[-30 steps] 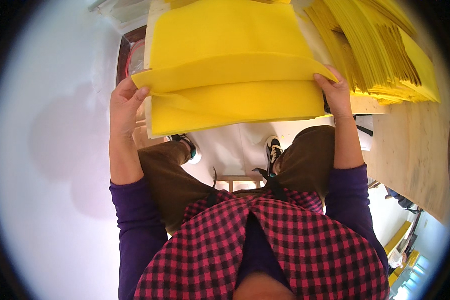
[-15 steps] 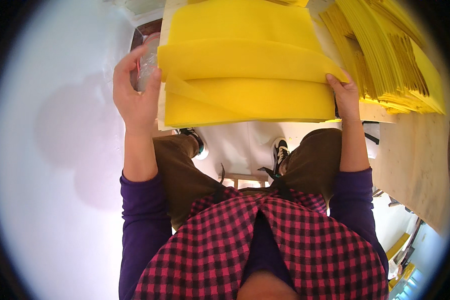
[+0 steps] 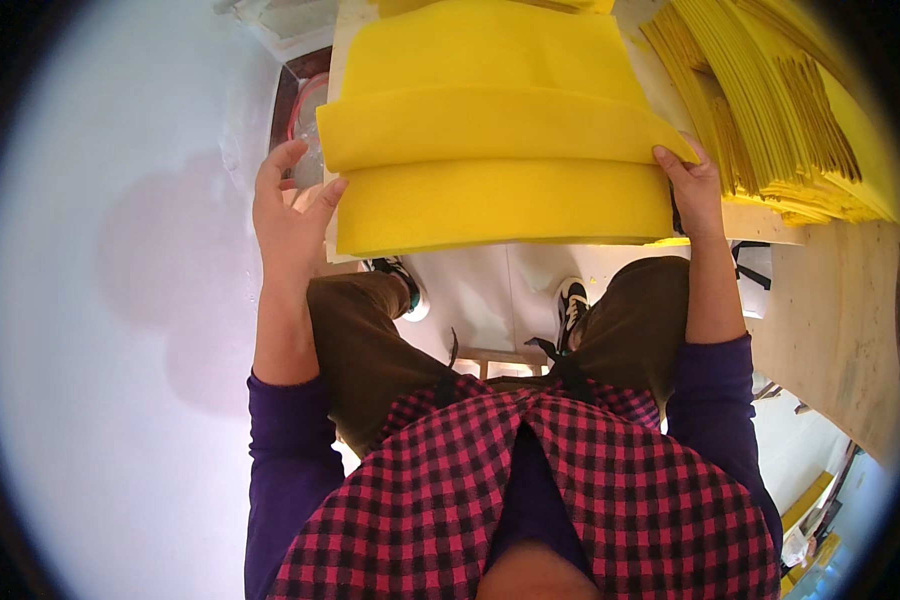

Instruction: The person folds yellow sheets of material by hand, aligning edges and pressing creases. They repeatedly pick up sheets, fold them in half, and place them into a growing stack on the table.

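A stack of yellow fabric-like sheets [image 3: 500, 205] lies in front of me, its near edge overhanging my lap side. Across it runs a folded-over yellow flap [image 3: 490, 128]. The flap's right end is pinched between the thumb and fingers of my right hand [image 3: 692, 185]. My left hand [image 3: 295, 215] is off the material, just beside the stack's left edge, its thumb and fingers apart with nothing between them.
Several folded yellow bundles [image 3: 770, 110] are piled at the right on a pale wooden table [image 3: 820, 320]. A white wall [image 3: 120, 300] runs along my left. Beyond my left hand sits a red-rimmed container [image 3: 310, 110] with clear plastic.
My left hand has drawn back toward me, away from the flap's left end. The loose slanting sheet corner under the flap now lies flat. My right hand keeps its pinch.
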Demonstrator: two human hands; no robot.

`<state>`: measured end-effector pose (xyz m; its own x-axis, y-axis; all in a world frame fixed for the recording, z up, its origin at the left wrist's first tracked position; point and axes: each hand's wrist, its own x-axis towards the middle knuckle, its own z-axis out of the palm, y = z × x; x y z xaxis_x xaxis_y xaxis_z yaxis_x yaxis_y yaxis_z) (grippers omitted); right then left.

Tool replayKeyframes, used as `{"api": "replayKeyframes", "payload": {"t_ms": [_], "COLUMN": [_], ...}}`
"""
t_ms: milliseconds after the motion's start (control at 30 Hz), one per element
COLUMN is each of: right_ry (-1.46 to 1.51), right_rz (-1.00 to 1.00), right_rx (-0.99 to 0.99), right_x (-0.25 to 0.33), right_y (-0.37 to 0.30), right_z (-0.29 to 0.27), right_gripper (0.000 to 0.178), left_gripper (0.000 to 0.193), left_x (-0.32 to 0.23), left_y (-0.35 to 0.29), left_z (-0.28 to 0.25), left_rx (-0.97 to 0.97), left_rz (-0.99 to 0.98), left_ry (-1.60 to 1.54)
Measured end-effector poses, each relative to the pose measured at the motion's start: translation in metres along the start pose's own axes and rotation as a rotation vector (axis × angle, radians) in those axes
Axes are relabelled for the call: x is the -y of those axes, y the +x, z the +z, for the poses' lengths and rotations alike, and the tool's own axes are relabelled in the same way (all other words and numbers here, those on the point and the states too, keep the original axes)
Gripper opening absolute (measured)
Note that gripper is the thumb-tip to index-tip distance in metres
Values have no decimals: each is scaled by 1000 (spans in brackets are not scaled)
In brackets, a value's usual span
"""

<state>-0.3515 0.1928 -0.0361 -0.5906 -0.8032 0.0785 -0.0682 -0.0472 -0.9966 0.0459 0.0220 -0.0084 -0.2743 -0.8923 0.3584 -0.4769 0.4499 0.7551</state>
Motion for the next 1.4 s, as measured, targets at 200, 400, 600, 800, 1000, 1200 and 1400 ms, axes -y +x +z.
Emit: {"api": "replayKeyframes", "payload": {"t_ms": [200,400,600,800,1000,1200,1400], "right_ry": [53,-99,-128,-198,-182,-138,-45], "right_rz": [-2,-80,-121,-179,-231,-206,-188], "right_rx": [18,12,38,79,45,22,3], "right_x": [-2,-2,3,6,6,11,14], "right_y": [-1,-1,-5,-6,-7,-10,-10], "right_z": [-2,-3,-3,-4,-2,2,4], "right_gripper": [22,20,15,11,11,12,13], "left_gripper": [67,56,37,27,23,18,16], "left_x": [29,29,28,37,29,23,29], "left_y": [16,20,17,21,22,30,35], "left_z": [12,12,17,14,11,12,14], "left_rx": [162,219,176,261,250,243,221], "left_rz": [-181,-140,66,242,100,84,57], "left_ry": [-178,-345,-366,-440,-525,-564,-649]}}
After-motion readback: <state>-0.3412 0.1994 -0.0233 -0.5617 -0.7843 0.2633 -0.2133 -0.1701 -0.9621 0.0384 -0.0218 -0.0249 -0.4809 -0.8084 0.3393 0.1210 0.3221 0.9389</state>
